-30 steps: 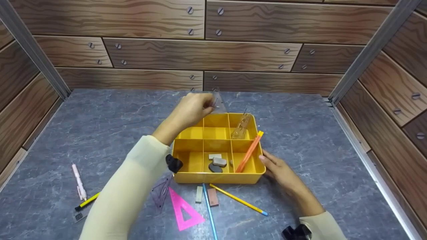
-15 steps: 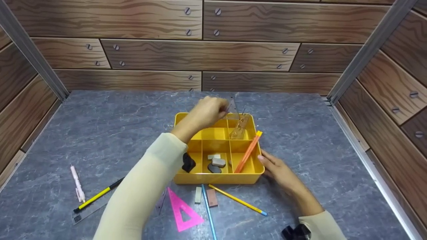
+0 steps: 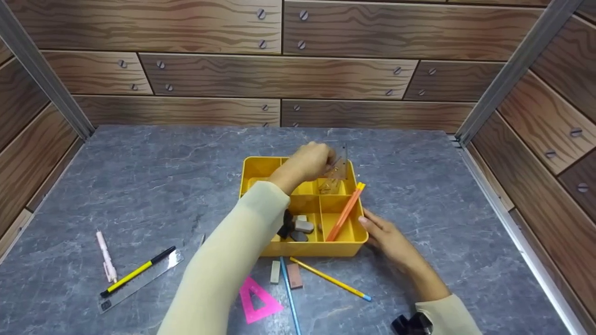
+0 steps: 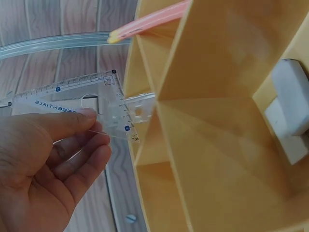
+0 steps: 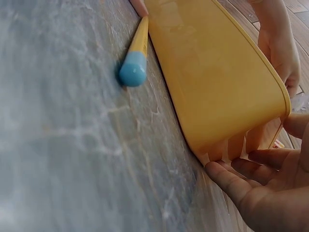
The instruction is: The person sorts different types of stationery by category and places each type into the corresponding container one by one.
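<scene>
My left hand point(image 3: 309, 160) pinches a clear plastic set square point(image 4: 119, 99) between thumb and fingertips. The set square is over the back right compartment of a yellow divided box point(image 3: 307, 250). Inside that compartment leans another clear plastic piece point(image 3: 329, 187), partly covered by the set square. My right hand point(image 3: 396, 246) rests against the box's right side, fingers extended along the outer wall in the right wrist view. Orange pencils point(image 3: 344, 213) lean in the front right compartment. Erasers point(image 3: 304, 226) lie in the front middle one, partly hidden by the left wrist's camera.
In front of the box lie a pink set square point(image 3: 251, 314), a blue pencil point(image 3: 290, 298), a yellow pencil point(image 3: 330, 278), a pale eraser point(image 3: 275, 272) and a reddish eraser point(image 3: 294, 275). Further left are a pink pen point(image 3: 106, 258), a yellow-black pen point(image 3: 135, 273) and a clear ruler point(image 3: 139, 287).
My left hand has moved right across the back of the box with the clear set square, from behind the middle to the back right compartment. The right hand has stayed against the box.
</scene>
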Motion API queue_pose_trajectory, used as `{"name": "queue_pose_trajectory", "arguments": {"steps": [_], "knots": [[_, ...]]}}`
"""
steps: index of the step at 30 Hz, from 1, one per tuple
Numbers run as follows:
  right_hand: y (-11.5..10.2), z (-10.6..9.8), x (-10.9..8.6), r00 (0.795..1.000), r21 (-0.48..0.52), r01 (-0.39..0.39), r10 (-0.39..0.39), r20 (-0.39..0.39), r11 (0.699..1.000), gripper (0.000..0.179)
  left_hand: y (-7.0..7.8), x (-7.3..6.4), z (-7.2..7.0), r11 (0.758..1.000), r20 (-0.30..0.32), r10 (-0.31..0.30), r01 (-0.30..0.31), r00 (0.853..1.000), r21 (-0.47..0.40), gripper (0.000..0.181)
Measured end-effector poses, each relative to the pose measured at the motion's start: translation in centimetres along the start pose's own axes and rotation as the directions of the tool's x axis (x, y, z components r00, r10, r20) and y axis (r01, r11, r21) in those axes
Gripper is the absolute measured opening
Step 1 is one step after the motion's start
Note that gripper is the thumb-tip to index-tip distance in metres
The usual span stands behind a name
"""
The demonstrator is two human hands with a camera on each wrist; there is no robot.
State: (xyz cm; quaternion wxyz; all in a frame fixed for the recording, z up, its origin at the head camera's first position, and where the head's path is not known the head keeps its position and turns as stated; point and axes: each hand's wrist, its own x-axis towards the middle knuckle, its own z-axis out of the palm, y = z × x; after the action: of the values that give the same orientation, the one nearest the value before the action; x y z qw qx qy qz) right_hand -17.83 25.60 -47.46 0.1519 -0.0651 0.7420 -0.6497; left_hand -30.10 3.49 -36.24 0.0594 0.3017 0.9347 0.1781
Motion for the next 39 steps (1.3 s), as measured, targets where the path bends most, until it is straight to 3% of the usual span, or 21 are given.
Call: {"name": "queue_pose_trajectory", "arguments": {"steps": [8, 12, 17, 21, 28, 34, 39], "knots": [[0.0, 0.1, -0.1, 1.0, -0.016, -0.012, 0.011, -0.018, 1.0, 0.062, 0.0, 0.9, 1.7, 1.0, 0.073, -0.028, 0.028, 0.997, 0.002, 0.02], [0.0, 0.1, -0.1, 1.0, -0.015, -0.012, 0.012, -0.026, 1.0, 0.062, 0.1, 1.3, 2.4, 0.998, 0.085, -0.03, 0.026, 0.996, 0.049, 0.024], [0.0, 0.1, -0.1, 0.999, -0.004, -0.013, 0.013, -0.032, 1.0, 0.063, 0.2, 1.5, 3.0, 0.993, 0.088, -0.056, 0.047, 0.994, 0.11, 0.011], [0.0, 0.1, -0.1, 0.999, 0.004, -0.014, 0.014, -0.032, 1.0, 0.062, 0.1, 1.5, 3.4, 0.989, 0.095, -0.072, 0.058, 0.993, 0.138, 0.014], [0.0, 0.1, -0.1, 1.0, 0.008, -0.012, 0.012, -0.006, 1.0, 0.063, 0.0, 1.4, 3.4, 0.976, 0.077, -0.076, 0.058, 0.994, 0.208, 0.012], [-0.2, 0.1, -0.1, 1.0, -0.01, -0.008, 0.008, -0.024, 1.0, 0.063, -0.3, 1.0, 2.6, 0.986, 0.062, -0.065, 0.055, 0.996, 0.157, 0.012], [-0.2, 0.1, -0.1, 1.0, -0.015, -0.015, 0.015, -0.025, 1.0, 0.063, -0.4, 0.4, 1.9, 0.989, 0.064, -0.028, 0.019, 0.998, 0.144, 0.013]]}}
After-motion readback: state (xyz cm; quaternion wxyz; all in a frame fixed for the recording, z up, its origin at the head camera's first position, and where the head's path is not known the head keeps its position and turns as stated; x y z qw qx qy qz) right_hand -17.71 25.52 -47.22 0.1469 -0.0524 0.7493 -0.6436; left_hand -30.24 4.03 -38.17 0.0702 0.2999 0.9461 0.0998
